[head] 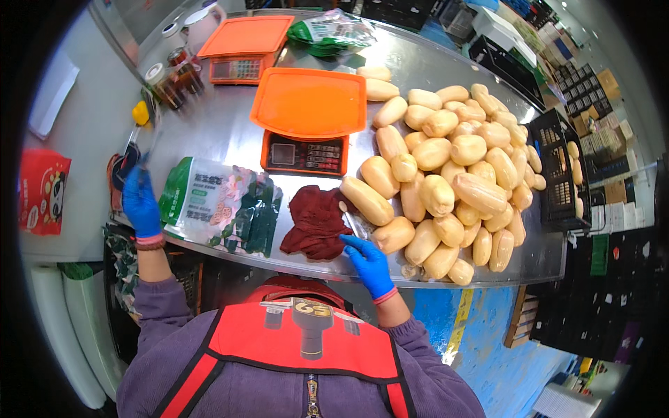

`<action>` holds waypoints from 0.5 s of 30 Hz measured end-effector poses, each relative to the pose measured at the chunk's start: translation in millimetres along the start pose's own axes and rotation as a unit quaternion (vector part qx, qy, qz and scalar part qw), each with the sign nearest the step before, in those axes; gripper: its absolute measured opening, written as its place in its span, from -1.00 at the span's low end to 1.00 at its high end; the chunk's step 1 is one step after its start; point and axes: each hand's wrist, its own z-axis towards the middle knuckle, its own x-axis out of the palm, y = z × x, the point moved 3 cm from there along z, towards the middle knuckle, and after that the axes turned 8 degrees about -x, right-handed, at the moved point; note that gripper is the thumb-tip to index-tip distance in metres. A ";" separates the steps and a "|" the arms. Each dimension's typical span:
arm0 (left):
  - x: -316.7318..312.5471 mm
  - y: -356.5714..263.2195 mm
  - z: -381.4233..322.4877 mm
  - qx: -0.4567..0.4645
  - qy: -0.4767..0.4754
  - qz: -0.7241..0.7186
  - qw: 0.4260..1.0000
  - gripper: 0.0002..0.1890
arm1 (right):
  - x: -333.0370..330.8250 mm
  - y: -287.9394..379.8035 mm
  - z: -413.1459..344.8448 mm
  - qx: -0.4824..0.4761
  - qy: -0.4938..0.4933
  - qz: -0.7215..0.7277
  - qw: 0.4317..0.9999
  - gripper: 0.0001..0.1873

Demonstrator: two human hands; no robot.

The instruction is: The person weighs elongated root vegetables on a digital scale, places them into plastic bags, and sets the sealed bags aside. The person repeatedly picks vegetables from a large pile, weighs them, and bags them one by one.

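Observation:
My left hand (141,204), in a blue glove, is raised at the table's left end beside a dark looped item (123,166). Its fingers are blurred, so whether they hold anything is unclear. To its right lies a stack of printed plastic bags (230,204) with green ends. My right hand (370,265), also gloved in blue, has its fingers apart at the edge of a crumpled dark red cloth (316,222). Just above its fingertips is a slim tool with a pale round end (343,207). Peeled lotus root segments (439,151) form a large heap to the right.
An orange weighing scale (308,102) stands mid-table, with a second orange scale (245,39) behind it. Jars (164,83) and more bags (332,31) sit at the back. A black crate (556,172) stands at the right end. The steel table edge (313,271) runs before me.

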 end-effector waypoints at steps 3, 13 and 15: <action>35.1 31.7 -58.9 -0.049 0.241 0.091 0.965 -0.68 | -55.6 17.1 -8.3 -0.071 -0.140 -0.036 0.987 -0.67; 77.2 20.5 -132.1 -0.085 0.529 0.293 0.791 -0.37 | -240.3 85.9 63.1 -0.170 -0.146 -0.642 0.733 -0.09; 81.1 12.1 -126.9 -0.075 0.494 0.293 0.815 -0.35 | -246.3 78.7 83.9 -0.152 -0.094 -0.688 0.703 -0.02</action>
